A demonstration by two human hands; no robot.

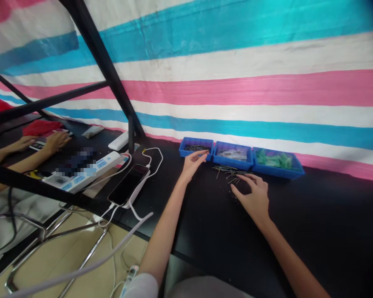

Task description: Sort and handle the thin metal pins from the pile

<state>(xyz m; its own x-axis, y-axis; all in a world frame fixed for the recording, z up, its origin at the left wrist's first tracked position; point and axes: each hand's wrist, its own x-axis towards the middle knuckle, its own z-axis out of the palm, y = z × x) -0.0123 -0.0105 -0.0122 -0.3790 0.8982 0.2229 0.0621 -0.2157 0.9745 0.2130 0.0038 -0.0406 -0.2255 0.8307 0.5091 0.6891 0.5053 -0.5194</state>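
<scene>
My left hand (pixel 192 165) is at the front edge of the left blue bin (pixel 186 152), its fingers stretched out to the right; I make out nothing in them. Dark screws (pixel 197 147) lie inside that bin. Just in front of the bins, a loose pile of long thin screws (pixel 230 170) is spread on the black table. Beside this pile, my right hand (pixel 255 194) rests low over the table with thumb and fingers apart, its fingertips close to the nearest screws. Clear small bags (pixel 234 155) fill the middle bin (pixel 233 164), and green packets (pixel 273 159) fill the right bin (pixel 278 170).
Left of my arm lie a phone (pixel 129 185) with white cables and a power strip (pixel 102 165). A black metal frame (pixel 112 78) stands there, with another person's hands (pixel 56 141) beyond it. Striped sheeting (pixel 251 91) hangs behind the table (pixel 329 223).
</scene>
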